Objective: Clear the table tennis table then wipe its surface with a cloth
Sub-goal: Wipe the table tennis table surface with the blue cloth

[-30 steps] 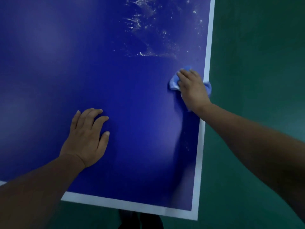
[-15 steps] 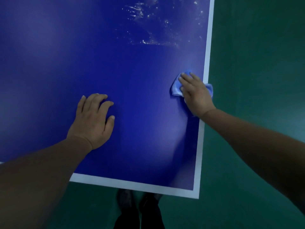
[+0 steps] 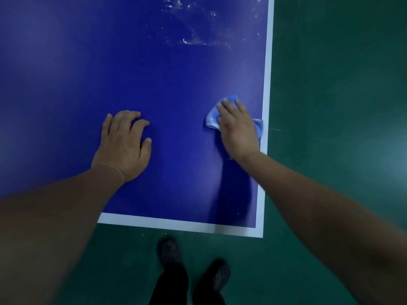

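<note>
- The green floor (image 3: 330,84) fills the right side and the bottom of the view.
- The blue table (image 3: 88,62) with its white edge line takes up most of the upper left; its near right corner shows just above the feet.
- White smears (image 3: 193,41) spread over the table top at the far end, near the right edge.
- The left hand (image 3: 123,146) lies palm down on the bare blue top, fingers slightly bent and spread, holding nothing.
- The right hand (image 3: 239,130) presses flat on the cloth with fingers nearly straight, close to the right edge line.
- Two dark perforated shoes (image 3: 169,253) stand on the floor below the table's near edge.
- The light blue cloth (image 3: 211,119) lies bunched under the right hand, showing at both sides of it, one end reaching the white line.
</note>
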The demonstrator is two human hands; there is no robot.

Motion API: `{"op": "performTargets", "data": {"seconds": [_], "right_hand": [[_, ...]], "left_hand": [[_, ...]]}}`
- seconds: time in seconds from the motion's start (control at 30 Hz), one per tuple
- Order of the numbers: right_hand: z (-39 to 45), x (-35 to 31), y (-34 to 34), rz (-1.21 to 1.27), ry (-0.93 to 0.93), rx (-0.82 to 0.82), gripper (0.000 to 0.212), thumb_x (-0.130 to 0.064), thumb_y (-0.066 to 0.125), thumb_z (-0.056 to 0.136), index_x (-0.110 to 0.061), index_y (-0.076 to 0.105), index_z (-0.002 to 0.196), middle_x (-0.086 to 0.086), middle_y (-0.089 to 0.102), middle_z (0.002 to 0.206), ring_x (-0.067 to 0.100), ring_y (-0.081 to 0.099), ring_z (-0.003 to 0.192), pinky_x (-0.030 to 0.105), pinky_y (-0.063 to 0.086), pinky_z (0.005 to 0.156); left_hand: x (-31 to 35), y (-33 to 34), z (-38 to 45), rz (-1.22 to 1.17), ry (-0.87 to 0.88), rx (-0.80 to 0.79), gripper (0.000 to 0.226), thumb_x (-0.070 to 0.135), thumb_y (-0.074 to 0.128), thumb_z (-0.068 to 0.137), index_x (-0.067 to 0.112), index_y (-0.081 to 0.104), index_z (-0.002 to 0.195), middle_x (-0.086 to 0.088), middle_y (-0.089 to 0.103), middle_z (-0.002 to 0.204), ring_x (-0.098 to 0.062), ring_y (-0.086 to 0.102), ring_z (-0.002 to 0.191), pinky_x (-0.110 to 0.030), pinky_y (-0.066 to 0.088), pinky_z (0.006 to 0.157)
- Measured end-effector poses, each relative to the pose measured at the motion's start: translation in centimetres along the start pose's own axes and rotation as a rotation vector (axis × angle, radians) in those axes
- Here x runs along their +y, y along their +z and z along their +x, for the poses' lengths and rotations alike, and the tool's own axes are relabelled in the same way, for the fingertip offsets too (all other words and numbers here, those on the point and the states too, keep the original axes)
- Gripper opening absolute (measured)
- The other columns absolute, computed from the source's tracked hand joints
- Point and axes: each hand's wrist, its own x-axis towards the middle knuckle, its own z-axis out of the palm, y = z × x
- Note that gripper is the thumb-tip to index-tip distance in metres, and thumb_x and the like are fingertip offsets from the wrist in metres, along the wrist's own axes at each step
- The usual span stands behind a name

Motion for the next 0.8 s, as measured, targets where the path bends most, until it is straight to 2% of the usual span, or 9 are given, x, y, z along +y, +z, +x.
{"op": "performTargets", "data": {"seconds": [0.07,0.17,0.23,0.33,0.4,0.5,0.53,0.67,0.8], "right_hand": [[-1.3,-2.8,1.2,-0.007,-0.101,-0.034,0.043,-0.002,0.048,0.092,0.003,0.056,0.134,0.021,0.051,0.144,0.04,0.046,0.134,0.043,0.024,0.121],[-10.4,-4.0,1.6,0.081,-0.411,-0.157,0.042,-0.007,0.048,0.094,-0.005,0.058,0.135,0.015,0.052,0.145,0.038,0.044,0.136,0.045,0.031,0.117],[-16.1,-2.0,0.1,0.101,-0.513,-0.264,0.042,-0.014,0.051,0.096,-0.012,0.057,0.138,0.007,0.048,0.15,0.033,0.039,0.141,0.041,0.031,0.117],[-14.8,1.8,-1.4,0.039,-0.637,-0.299,0.039,-0.011,0.055,0.092,-0.01,0.065,0.13,0.009,0.057,0.141,0.036,0.051,0.132,0.04,0.029,0.116],[-10.4,2.3,-1.0,-0.04,-0.606,-0.186,0.036,-0.007,0.051,0.093,-0.002,0.067,0.124,0.017,0.061,0.134,0.039,0.056,0.125,0.046,0.034,0.115],[-6.7,1.1,-0.1,-0.026,-0.303,-0.051,0.035,-0.004,0.06,0.093,-0.001,0.064,0.128,0.018,0.058,0.138,0.043,0.053,0.128,0.051,0.046,0.104],[-7.3,0.6,0.2,-0.018,-0.291,-0.045,0.037,-0.005,0.061,0.093,-0.003,0.063,0.13,0.016,0.057,0.14,0.043,0.051,0.13,0.051,0.047,0.103],[-14.9,0.3,0.4,0.021,-0.547,-0.168,0.043,-0.015,0.056,0.094,-0.013,0.058,0.137,0.009,0.051,0.148,0.038,0.042,0.138,0.048,0.043,0.105],[-18.3,2.5,0.0,0.031,-0.685,-0.217,0.049,-0.027,0.061,0.095,-0.017,0.05,0.142,0.007,0.045,0.152,0.034,0.034,0.144,0.05,0.038,0.112]], "left_hand": [[0.0,0.1,0.0,-0.005,0.002,0.002,0.047,0.033,0.039,0.093,0.004,0.054,0.127,-0.015,0.044,0.137,-0.033,0.038,0.135,-0.056,0.013,0.121],[0.0,0.2,0.2,-0.014,0.002,0.009,0.046,0.032,0.04,0.092,0.004,0.054,0.126,-0.015,0.043,0.136,-0.034,0.038,0.134,-0.057,0.014,0.12],[0.0,0.2,0.2,-0.004,0.002,0.005,0.047,0.033,0.039,0.092,0.005,0.053,0.127,-0.015,0.042,0.137,-0.033,0.037,0.135,-0.057,0.013,0.12],[0.0,0.2,0.1,0.011,0.001,0.006,0.048,0.034,0.039,0.091,0.005,0.052,0.127,-0.014,0.041,0.137,-0.033,0.036,0.136,-0.056,0.013,0.121],[0.1,0.3,0.1,0.014,0.002,0.009,0.048,0.034,0.038,0.092,0.006,0.052,0.127,-0.015,0.041,0.138,-0.033,0.035,0.136,-0.056,0.012,0.121],[0.0,0.3,0.0,0.027,-0.002,0.021,0.047,0.034,0.039,0.092,0.005,0.052,0.128,-0.015,0.042,0.137,-0.034,0.036,0.135,-0.056,0.013,0.12],[0.0,0.4,-0.1,0.03,0.002,0.027,0.046,0.033,0.039,0.093,0.005,0.052,0.128,-0.015,0.042,0.137,-0.034,0.036,0.135,-0.056,0.013,0.12],[0.1,0.4,0.0,0.034,0.003,0.038,0.039,0.026,0.05,0.096,0.005,0.052,0.129,-0.015,0.042,0.138,-0.034,0.036,0.135,-0.056,0.013,0.121],[0.5,0.1,0.0,0.051,-0.006,0.031,0.041,0.026,0.051,0.096,0.004,0.052,0.13,-0.016,0.042,0.137,-0.035,0.036,0.134,-0.057,0.015,0.12]]}}
